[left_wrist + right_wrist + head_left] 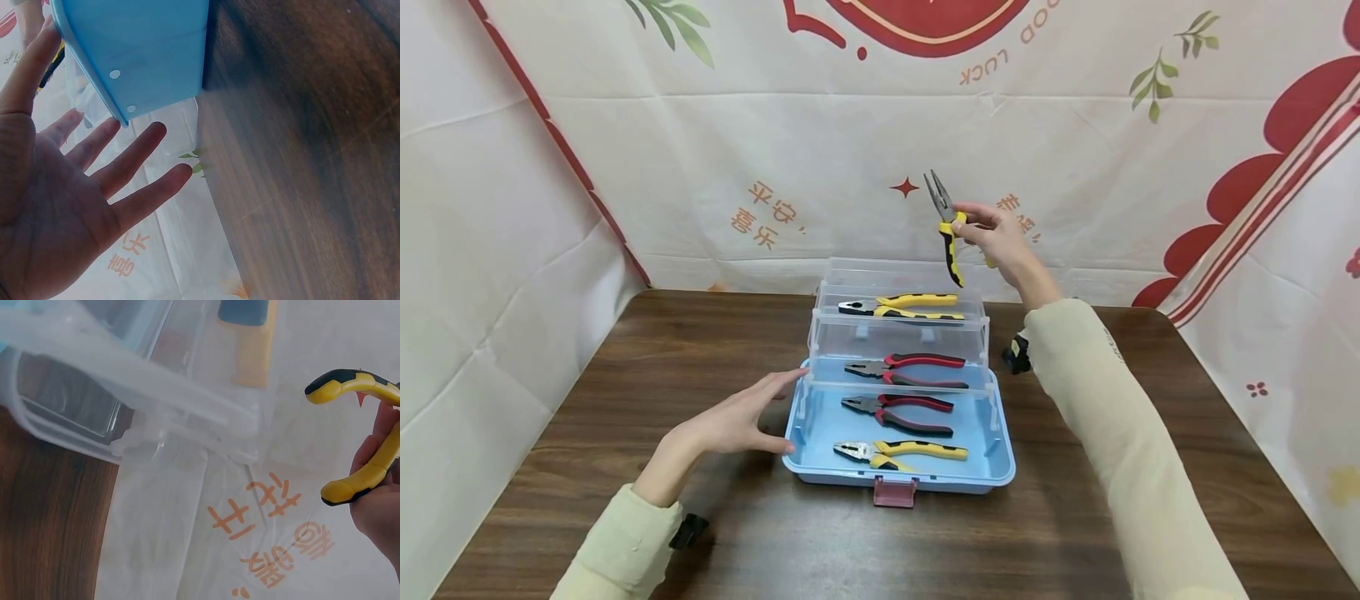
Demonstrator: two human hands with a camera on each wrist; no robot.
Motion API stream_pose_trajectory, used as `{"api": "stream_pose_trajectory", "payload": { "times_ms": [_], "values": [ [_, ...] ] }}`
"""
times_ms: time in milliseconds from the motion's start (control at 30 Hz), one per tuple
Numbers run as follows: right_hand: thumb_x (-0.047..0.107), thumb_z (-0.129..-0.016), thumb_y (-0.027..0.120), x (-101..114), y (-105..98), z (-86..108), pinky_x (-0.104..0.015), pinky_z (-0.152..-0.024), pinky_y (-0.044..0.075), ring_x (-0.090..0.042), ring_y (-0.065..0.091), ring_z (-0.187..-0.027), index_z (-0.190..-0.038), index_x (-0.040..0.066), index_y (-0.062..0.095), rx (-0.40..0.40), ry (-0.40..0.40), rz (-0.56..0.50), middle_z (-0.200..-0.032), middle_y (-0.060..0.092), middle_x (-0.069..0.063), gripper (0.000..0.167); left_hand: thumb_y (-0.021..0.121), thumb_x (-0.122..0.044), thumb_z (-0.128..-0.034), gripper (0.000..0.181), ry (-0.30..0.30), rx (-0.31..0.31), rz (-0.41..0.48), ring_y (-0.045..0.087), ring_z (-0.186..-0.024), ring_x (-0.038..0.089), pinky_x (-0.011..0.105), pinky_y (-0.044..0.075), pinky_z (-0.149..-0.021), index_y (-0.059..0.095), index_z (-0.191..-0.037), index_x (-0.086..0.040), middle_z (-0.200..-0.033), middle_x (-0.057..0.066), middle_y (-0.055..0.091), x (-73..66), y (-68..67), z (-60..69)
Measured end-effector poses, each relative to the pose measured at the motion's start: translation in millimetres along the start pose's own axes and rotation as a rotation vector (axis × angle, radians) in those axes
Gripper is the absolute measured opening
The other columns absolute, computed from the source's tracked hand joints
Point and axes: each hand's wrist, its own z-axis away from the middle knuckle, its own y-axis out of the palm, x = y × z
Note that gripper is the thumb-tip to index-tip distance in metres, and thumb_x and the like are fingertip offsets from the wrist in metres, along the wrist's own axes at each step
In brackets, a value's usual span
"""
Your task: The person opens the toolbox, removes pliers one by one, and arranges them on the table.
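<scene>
Two hands I see: the left hand point(730, 425) spreads its fingers and touches the blue box point(955, 482) at its left rim; the right hand point(1000, 240) pinches the long-nose pliers point(947, 226). These reach out leftward from it, near the clear upper tray point(872, 272), long axis nearly upright, tips upward, slightly left.

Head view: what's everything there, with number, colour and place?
Table: 1, brown, below
Cloth: count unclear, printed white, around table
Toolbox: 1, blue, on table
Latch: 1, dull red, toolbox front
Long-nosed pliers: 1, yellow-black, held up
Upper pliers: 1, yellow-black, in clear tray
Front pliers: 1, yellow-black, toolbox front
Middle pliers: 2, red-black, inside toolbox
Wrist cameras: 2, black, at wrists
Sleeves: 2, pale, on arms
Left grip: 1 hand, toolbox's left edge
Right grip: 1 hand, holding long-nosed pliers
</scene>
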Motion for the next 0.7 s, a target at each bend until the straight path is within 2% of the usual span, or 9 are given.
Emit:
{"api": "stream_pose_trajectory", "payload": {
  "times_ms": [167, 333, 433, 600, 700],
  "values": [
    [0.018, -0.084, 0.061, 0.3, -6.2, 6.1, -0.031, -0.081, 0.041, -0.016, 0.053, -0.087, -0.123, 0.007, 0.052, -0.029, -0.008, -0.024, -0.098, 0.052, -0.005, 0.042, 0.074, -0.033, -0.0700, 0.092, 0.001, -0.001, -0.002, 0.033, -0.120, 0.031, 0.050, 0.031, -0.091, 0.017, -0.141, -0.021, -0.139, 0.006, 0.024, 0.5, 0.1, -0.7],
    [0.020, -0.083, 0.062, 2.3, -12.4, 16.4, -0.027, -0.079, 0.042, -0.018, 0.051, -0.087, -0.123, 0.007, 0.052, -0.026, -0.017, -0.047, -0.099, 0.052, -0.006, 0.043, 0.074, -0.033, -0.0699, 0.092, -0.004, -0.002, 0.006, 0.033, -0.120, 0.031, 0.051, 0.031, -0.090, 0.017, -0.141, -0.022, -0.139, 0.006, 0.023, 0.9, 0.8, -0.8],
    [0.019, -0.084, 0.062, 4.8, -15.8, 22.6, -0.024, -0.076, 0.042, -0.018, 0.051, -0.086, -0.123, 0.006, 0.052, -0.026, -0.027, -0.081, -0.097, 0.053, -0.006, 0.042, 0.075, -0.033, -0.0697, 0.092, -0.009, -0.003, 0.007, 0.033, -0.120, 0.031, 0.051, 0.031, -0.090, 0.017, -0.141, -0.023, -0.139, 0.006, 0.023, 1.1, 0.8, -0.8],
    [0.014, -0.083, 0.062, 6.3, -21.8, 31.5, -0.029, -0.080, 0.042, -0.015, 0.053, -0.083, -0.121, 0.004, 0.053, -0.031, -0.052, -0.155, -0.097, 0.054, -0.006, 0.040, 0.074, -0.034, -0.0699, 0.092, -0.012, -0.002, 0.003, 0.033, -0.120, 0.031, 0.051, 0.031, -0.090, 0.017, -0.141, -0.025, -0.139, 0.005, 0.023, 2.2, 0.9, -1.1],
    [0.014, -0.083, 0.063, 6.1, -25.1, 37.3, -0.027, -0.078, 0.043, -0.014, 0.055, -0.082, -0.121, 0.003, 0.053, -0.040, -0.050, -0.184, -0.095, 0.055, -0.005, 0.041, 0.074, -0.034, -0.0699, 0.092, -0.012, -0.003, 0.001, 0.033, -0.120, 0.031, 0.050, 0.031, -0.090, 0.017, -0.141, -0.024, -0.139, 0.004, 0.023, 1.7, 0.8, -1.1]
  ]
}}
